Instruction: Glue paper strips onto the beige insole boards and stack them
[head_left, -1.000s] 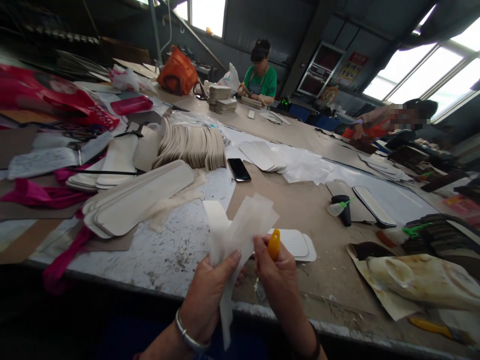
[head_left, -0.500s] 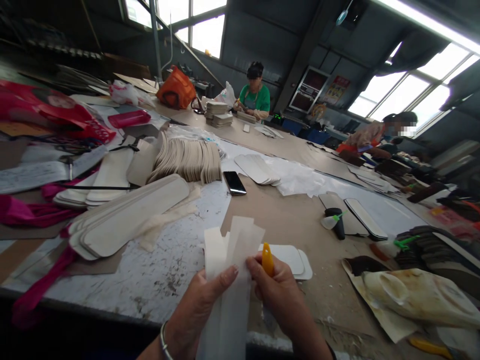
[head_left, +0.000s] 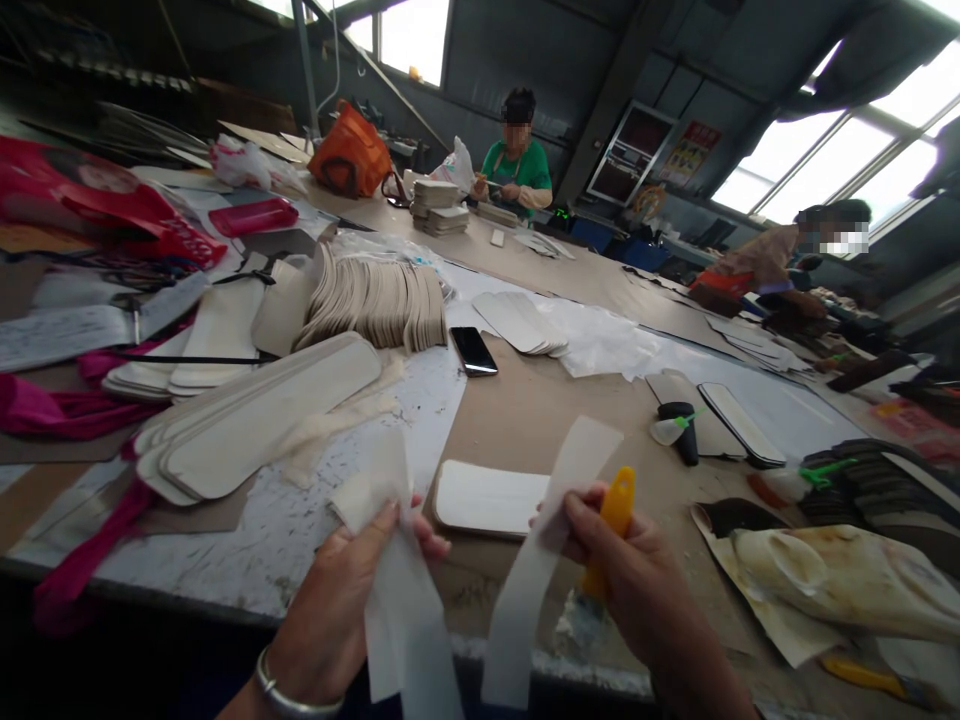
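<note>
White strips (head_left: 409, 610) are pinched between thumb and fingers of the left hand (head_left: 334, 590). Between the hands, a white board (head_left: 491, 500) is laid on the table (head_left: 259, 565). Another strip (head_left: 525, 590) and a yellow-handled tool (head_left: 619, 500) are clamped in the fingers of the right hand (head_left: 641, 560).

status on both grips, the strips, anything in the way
Left grip: holding translucent strips. Right grip: one strip, plus yellow-handled tool. White panel on table beyond, partly behind that strip.
</note>
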